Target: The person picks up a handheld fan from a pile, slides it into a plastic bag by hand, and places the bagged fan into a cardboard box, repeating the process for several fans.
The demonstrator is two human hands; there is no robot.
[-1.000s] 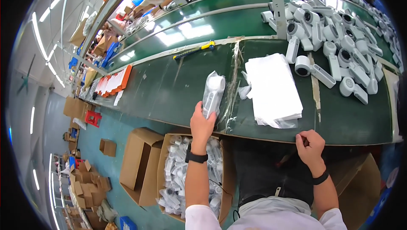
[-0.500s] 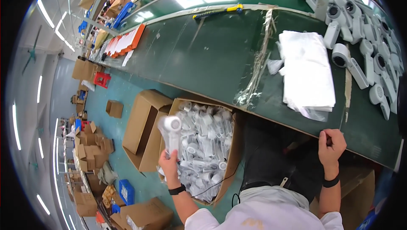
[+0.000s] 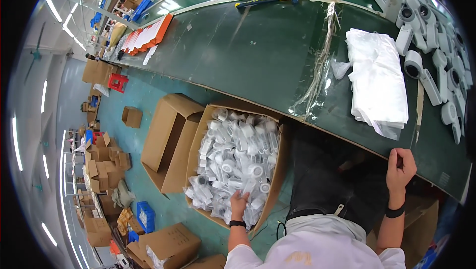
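My left hand [image 3: 239,204] is low over the open cardboard box [image 3: 279,169], its thumb and fingers apart at the top of the pile. The box is full of white handheld devices in clear plastic bags [image 3: 233,155]. Each has a round, grilled head and a straight handle, like a small fan or hair dryer. Curled closed, my right hand [image 3: 401,169] rests by the near edge of the green table [image 3: 277,65]; nothing shows in its fingers. Beyond it on the table lies a stack of white plastic bags [image 3: 378,78]. Unbagged white devices [image 3: 430,83] are heaped at the far right.
Left of the full box stands another open cardboard box [image 3: 171,142]. A yellow-and-black tool [image 3: 267,0] lies at the table's back edge, orange-and-white cards [image 3: 146,38] at its left end. A red stool [image 3: 117,82], blue crate [image 3: 145,217] and several cartons [image 3: 166,244] stand on the floor.
My left hand held a bagged device above the box's left side; it has moved right and down onto the pile and let that device go. My right hand stays curled at the table edge.
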